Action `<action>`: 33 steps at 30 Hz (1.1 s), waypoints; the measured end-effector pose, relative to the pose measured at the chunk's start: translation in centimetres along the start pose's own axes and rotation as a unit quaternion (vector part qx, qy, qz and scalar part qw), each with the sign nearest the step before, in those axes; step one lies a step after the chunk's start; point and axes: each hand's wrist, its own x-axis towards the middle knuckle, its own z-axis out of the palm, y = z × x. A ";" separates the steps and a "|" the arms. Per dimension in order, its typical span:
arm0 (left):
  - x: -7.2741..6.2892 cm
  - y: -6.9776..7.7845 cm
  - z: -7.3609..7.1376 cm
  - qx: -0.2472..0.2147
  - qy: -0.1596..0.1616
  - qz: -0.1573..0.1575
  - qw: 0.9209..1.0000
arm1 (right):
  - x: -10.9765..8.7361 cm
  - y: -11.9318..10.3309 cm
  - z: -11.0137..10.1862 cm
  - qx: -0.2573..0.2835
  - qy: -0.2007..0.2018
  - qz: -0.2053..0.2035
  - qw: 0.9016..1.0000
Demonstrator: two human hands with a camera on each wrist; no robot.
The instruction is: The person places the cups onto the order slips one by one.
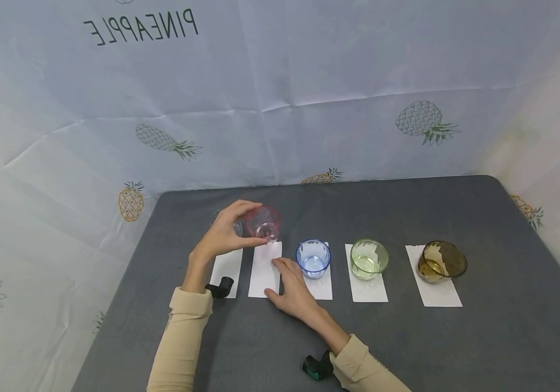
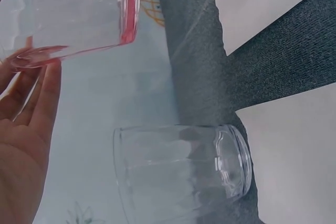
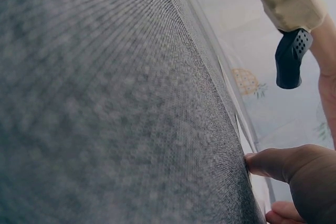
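My left hand [image 1: 222, 231] grips a pink-rimmed glass [image 1: 265, 218] between thumb and fingers, holding it raised near the far end of a white paper slip [image 1: 262, 267]. In the left wrist view the glass [image 2: 84, 11] has a clear body and a pink rim. My right hand [image 1: 297, 294] lies low over the same slip, thumb and fingertips at its right side. Partly hidden behind the left hand stands a clear glass [image 2: 178, 169], by the leftmost paper slip [image 1: 227, 267]. Just right of the right hand's fingers is a blue glass [image 1: 313, 258].
A green glass [image 1: 369, 259] and a brown glass [image 1: 440, 262] stand farther right, each on its own white slip. Everything is on a dark grey cloth-covered table [image 1: 495, 261]. A pineapple-printed white sheet [image 1: 280, 65] hangs behind it.
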 end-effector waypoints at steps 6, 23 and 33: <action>-0.6 0.3 -0.2 -0.004 0.004 0.001 1.000 | 0.0 0.0 0.0 0.000 0.003 -0.001 1.000; -2.6 0.8 -0.4 0.006 -0.006 -0.020 1.000 | 0.0 0.0 0.0 0.000 0.005 -0.001 1.000; -3.4 0.4 -0.2 -0.008 -0.009 -0.023 1.000 | 0.0 -0.1 -0.1 0.001 0.000 0.006 1.000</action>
